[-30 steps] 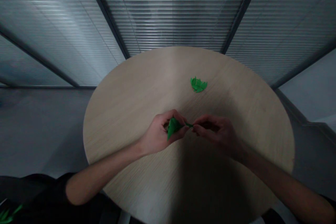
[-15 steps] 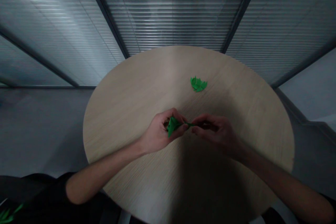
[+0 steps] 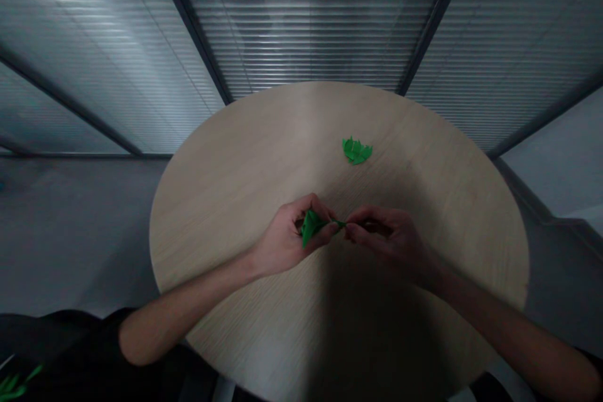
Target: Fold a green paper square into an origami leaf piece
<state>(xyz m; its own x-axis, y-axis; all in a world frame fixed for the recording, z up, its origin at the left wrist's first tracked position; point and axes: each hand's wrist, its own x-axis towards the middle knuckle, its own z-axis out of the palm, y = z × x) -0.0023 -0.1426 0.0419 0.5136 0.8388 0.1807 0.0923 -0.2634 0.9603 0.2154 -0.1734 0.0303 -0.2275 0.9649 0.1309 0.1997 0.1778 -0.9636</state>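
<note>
My left hand (image 3: 287, 237) is shut on a pointed green leaf-shaped piece (image 3: 311, 227), probably folded paper, whose lower tip shows below my fingers. A thin green strip (image 3: 338, 223) runs from it to my right hand (image 3: 389, 237), whose fingertips pinch the strip's far end. The hands are close together above the middle of the table. Farther off, a small cluster of green leaf-shaped pieces (image 3: 357, 151) lies on the tabletop, out of reach of my fingers.
The round light-wood table (image 3: 226, 201) fills the middle of the view. Behind it stand glass panels with slatted blinds (image 3: 306, 19). Grey floor lies on both sides. Some green pieces (image 3: 12, 384) show on a dark surface at the bottom left corner.
Both hands stay almost in place. Less of the thin green strip shows between them than half a second ago, and my right fingers have shifted slightly.
</note>
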